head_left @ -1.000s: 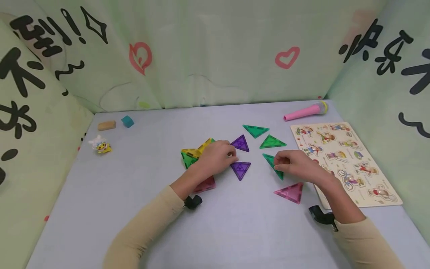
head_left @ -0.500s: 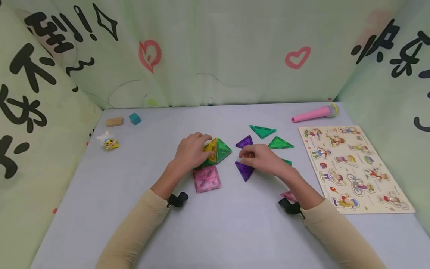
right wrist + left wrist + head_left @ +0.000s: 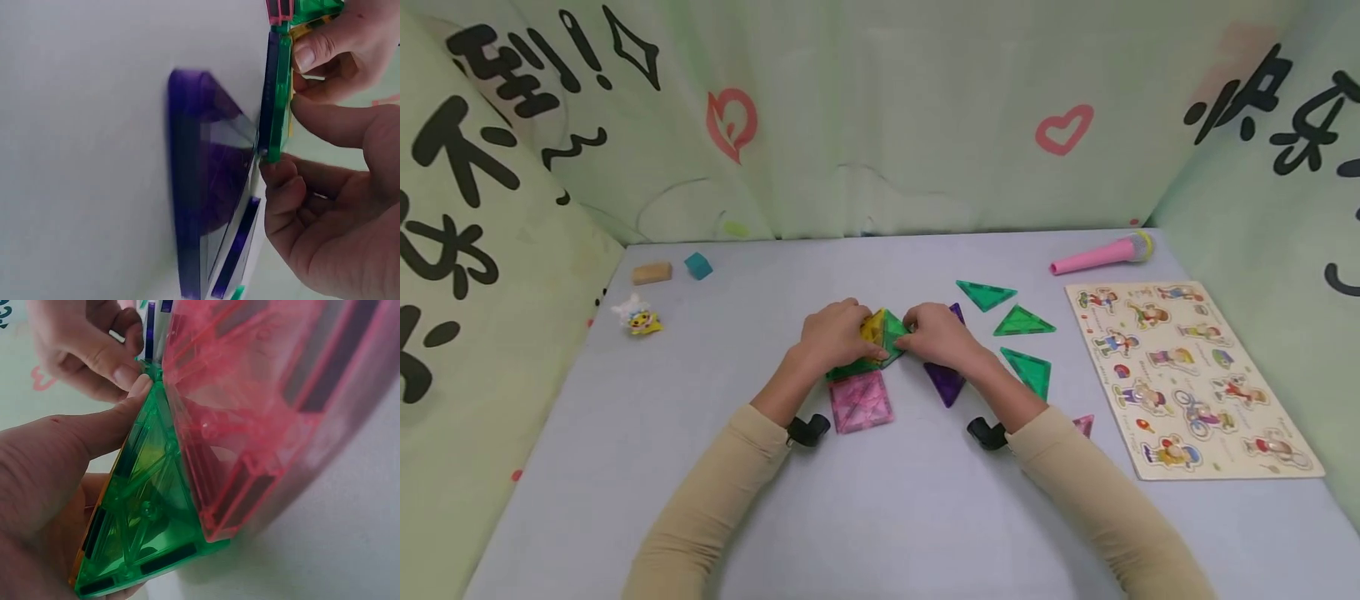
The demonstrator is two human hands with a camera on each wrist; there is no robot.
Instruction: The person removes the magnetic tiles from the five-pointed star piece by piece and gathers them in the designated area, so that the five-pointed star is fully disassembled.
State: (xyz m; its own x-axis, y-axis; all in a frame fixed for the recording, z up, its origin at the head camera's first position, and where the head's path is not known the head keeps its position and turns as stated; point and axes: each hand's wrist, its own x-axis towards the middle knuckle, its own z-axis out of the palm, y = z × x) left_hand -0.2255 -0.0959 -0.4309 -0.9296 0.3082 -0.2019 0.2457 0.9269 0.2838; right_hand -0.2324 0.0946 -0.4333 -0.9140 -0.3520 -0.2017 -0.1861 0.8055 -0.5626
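Observation:
A small raised cluster of yellow and green magnetic tiles (image 3: 883, 331) stands mid-table, with both hands on it. My left hand (image 3: 859, 333) grips its left side; in the left wrist view the thumb lies along a green triangle (image 3: 147, 512) next to a pink square tile (image 3: 262, 412). From the right, my right hand (image 3: 913, 327) pinches the cluster's upright green tile edge (image 3: 281, 94) between thumb and fingers. The pink square (image 3: 860, 400) lies flat just in front. A purple triangle (image 3: 946, 382) lies below the right hand, seen close in the right wrist view (image 3: 206, 187).
Three loose green triangles (image 3: 985, 293) (image 3: 1022, 321) (image 3: 1028, 371) and a pink triangle (image 3: 1082, 425) lie to the right. Further right are a wooden picture puzzle board (image 3: 1187, 375) and a pink toy microphone (image 3: 1101, 252). At back left sit a wooden block (image 3: 651, 272), a teal cube (image 3: 697, 266) and a small toy figure (image 3: 638, 317).
My right hand has moved left from the loose triangles to the tile cluster and taken hold of it. The left hand moved from the purple triangles onto the cluster and stays there.

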